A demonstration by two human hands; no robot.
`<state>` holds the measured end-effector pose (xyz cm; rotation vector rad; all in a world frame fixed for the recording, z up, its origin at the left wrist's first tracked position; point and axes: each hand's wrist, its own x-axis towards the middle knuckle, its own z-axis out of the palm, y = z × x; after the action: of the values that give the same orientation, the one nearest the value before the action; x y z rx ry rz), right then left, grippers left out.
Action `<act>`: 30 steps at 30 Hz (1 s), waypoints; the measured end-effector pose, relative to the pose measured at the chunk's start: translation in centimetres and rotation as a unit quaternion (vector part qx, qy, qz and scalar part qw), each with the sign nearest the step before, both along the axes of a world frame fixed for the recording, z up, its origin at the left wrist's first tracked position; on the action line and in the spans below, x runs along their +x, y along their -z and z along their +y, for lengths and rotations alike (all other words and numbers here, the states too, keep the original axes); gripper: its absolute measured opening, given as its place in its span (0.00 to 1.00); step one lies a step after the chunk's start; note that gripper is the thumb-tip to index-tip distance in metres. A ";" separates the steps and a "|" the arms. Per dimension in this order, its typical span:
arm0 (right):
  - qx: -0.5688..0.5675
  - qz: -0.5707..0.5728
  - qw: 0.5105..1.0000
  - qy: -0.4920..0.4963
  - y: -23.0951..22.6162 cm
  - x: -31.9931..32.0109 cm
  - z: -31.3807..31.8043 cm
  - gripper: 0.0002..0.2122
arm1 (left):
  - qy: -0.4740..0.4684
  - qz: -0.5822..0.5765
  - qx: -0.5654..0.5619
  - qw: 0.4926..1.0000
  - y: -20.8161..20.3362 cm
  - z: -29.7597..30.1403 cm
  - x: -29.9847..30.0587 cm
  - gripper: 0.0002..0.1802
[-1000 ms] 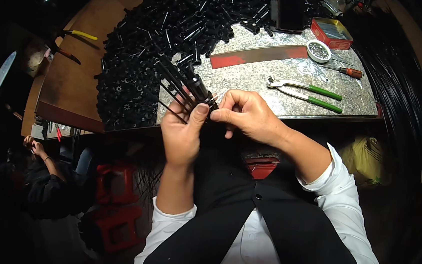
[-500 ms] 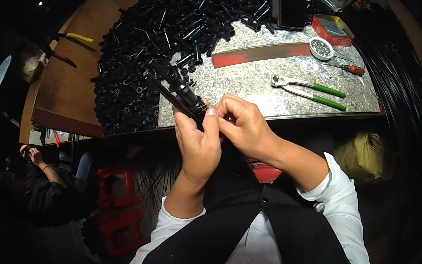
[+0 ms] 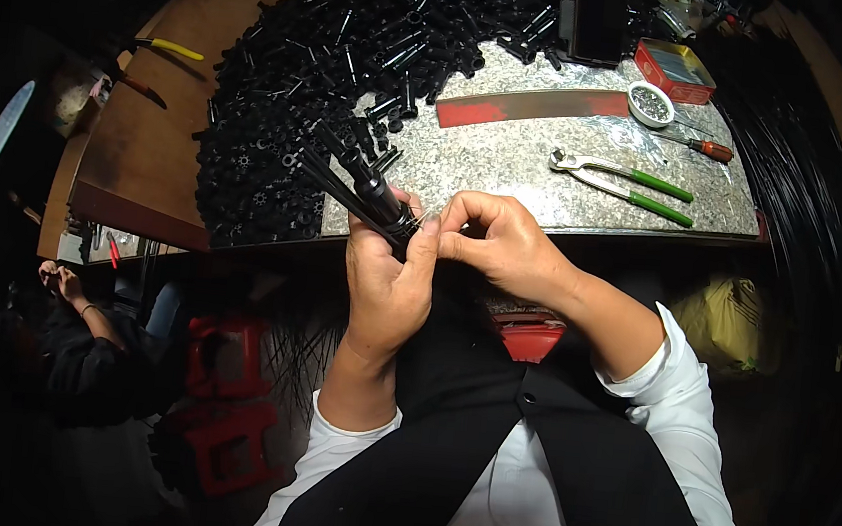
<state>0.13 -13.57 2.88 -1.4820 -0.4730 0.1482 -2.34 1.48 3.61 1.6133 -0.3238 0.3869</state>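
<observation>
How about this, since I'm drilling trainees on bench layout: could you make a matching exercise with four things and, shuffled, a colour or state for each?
1. End-cutting pincers
2. Screwdriver
3. White bowl
4. Left hand

A. Contains small shiny pieces
B. Holds a black cylinder and thin black rods
C. Has an orange-red handle
D. Has two green handles

Pairs: 1-D, 2-C, 3-A, 4-B

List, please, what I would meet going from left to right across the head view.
Co-worker's hands, yellow tool handle, person's left hand, person's right hand, green-handled end-cutting pliers, orange-handled screwdriver, long black strands.
</observation>
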 end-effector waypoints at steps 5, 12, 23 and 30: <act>-0.016 0.061 0.995 -0.083 -0.4 0.0 -1.1 0.07 | 0.018 -0.025 0.047 0.998 -0.1 -0.1 -0.7 0.14; 0.034 0.045 0.996 -0.066 1.4 -0.2 -2.1 0.10 | 0.000 -0.090 0.086 0.992 0.7 -1.9 -1.2 0.12; -0.109 -0.188 0.975 0.042 -0.7 -3.3 -9.8 0.13 | 0.018 -0.077 -0.059 0.995 -2.2 -4.7 -3.6 0.15; -0.543 -0.337 0.733 0.233 1.1 -0.1 -18.1 0.15 | 0.086 -0.026 -0.096 0.991 -0.6 -3.4 -0.3 0.10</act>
<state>-0.01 -31.68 1.75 -2.7974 -0.6015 -0.6665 -2.67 -1.96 4.20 1.3781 -0.4490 0.3177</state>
